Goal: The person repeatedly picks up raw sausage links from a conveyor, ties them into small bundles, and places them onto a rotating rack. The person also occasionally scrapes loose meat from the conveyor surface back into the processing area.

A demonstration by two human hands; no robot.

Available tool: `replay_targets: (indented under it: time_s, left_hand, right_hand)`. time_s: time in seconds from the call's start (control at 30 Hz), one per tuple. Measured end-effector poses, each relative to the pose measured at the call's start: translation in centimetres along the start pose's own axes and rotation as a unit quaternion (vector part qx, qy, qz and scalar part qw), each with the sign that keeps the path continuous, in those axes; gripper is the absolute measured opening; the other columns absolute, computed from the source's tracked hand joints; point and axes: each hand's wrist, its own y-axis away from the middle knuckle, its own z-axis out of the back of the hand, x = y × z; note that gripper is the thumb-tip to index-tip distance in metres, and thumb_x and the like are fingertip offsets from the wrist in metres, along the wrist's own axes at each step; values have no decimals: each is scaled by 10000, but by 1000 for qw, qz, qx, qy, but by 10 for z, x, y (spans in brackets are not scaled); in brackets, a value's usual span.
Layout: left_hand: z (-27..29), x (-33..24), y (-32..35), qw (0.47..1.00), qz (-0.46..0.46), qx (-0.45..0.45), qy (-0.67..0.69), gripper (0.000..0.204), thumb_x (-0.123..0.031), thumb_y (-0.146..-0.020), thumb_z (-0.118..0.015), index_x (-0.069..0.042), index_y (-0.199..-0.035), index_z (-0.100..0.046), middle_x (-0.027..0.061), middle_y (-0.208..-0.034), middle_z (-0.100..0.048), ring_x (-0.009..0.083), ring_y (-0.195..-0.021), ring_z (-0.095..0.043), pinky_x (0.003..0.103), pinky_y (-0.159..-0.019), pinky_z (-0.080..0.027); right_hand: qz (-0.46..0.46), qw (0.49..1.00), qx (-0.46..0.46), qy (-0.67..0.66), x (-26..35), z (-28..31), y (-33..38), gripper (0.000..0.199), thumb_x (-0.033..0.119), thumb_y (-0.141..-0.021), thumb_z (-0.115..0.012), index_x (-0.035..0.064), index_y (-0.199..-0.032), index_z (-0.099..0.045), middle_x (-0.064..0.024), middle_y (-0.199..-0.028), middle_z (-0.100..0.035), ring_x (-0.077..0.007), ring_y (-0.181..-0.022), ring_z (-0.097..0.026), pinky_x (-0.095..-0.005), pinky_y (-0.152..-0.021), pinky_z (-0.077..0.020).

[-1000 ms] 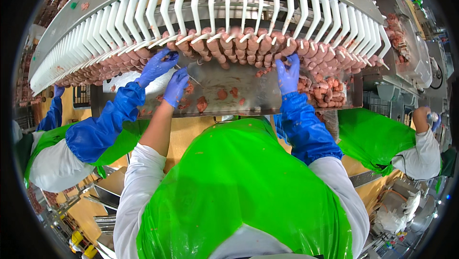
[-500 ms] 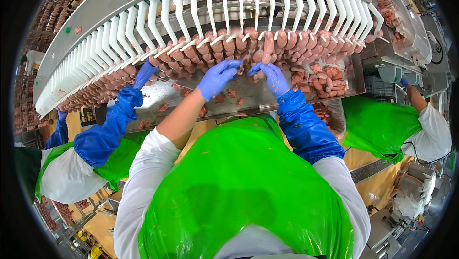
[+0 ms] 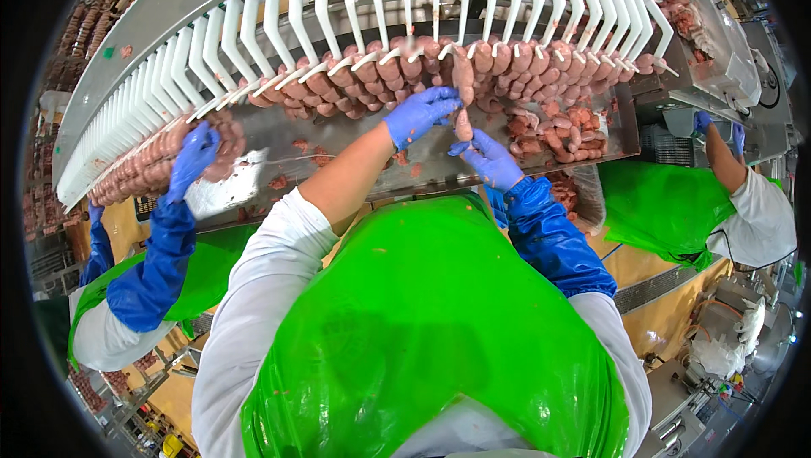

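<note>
Hands (image 3: pixel 456 133) around hanging sausage link (image 3: pixel 462 99)

sausage string (image 3: pixel 462 95) | pink, plump links joined end to end | hangs upright from a white hook (image 3: pixel 450 51) of the curved rack | upper link gripped by blue-gloved left hand (image 3: pixel 420 114) | lowest link (image 3: pixel 463 126) touches the fingers of blue-gloved right hand (image 3: pixel 490 160)

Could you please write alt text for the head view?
Two blue-gloved hands, left and right, hold a sausage link hanging from white hooks on a curved conveyor. Co-workers in green aprons stand on both sides; one's gloved hand reaches the sausages.
</note>
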Motion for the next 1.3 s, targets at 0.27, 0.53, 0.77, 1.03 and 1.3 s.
replay_targets:
  time_s: [0.27,0.53,0.77,1.03,1.3]
  left_hand:
    - [-15,49,-9,997,-41,47,-45,339,-243,-1034,-475,-3,-1235,-604,118,-1159,-661,214,-1090,-626,346,-986,-462]
    - [-27,14,-12,984,8,-179,-11,417,-350,-941,-625,-31,-1210,-624,104,-1103,-658,186,-971,-636,342,-885,-505]
    - [-29,-6,-26,980,-7,-185,78,314,-292,-913,-670,-18,-1065,-687,79,-1042,-705,151,-947,-664,330,-766,-564]
    - [-14,-16,-12,993,43,-112,-21,390,-389,-960,-590,-53,-1146,-661,68,-1112,-699,156,-880,-655,297,-663,-558]
    - [-20,-23,-6,992,8,-121,-12,381,-361,-990,-544,-39,-1163,-654,58,-1074,-705,126,-758,-624,269,-571,-523]
  right_hand:
    - [-47,994,71,73,-37,18,-8,424,276,-920,-668,37,-1258,-573,-90,-1056,-678,-180,-932,-660,-340,-826,-517]
    - [163,952,-17,257,23,16,-38,465,210,-830,-705,26,-1223,-539,-211,-815,-669,-367,-772,-663,-437,-679,-522]
    - [104,969,-158,-161,-3,17,-45,298,274,-995,-575,37,-1175,-560,-91,-891,-652,-132,-677,-600,-273,-608,-517]
    - [106,989,58,89,29,21,-33,335,310,-918,-690,16,-1066,-625,-84,-907,-665,-155,-688,-619,-329,-638,-520]
    - [-61,994,-43,76,5,22,-58,441,416,-1000,-528,-8,-1075,-625,-119,-835,-647,-179,-646,-606,-359,-625,-521]
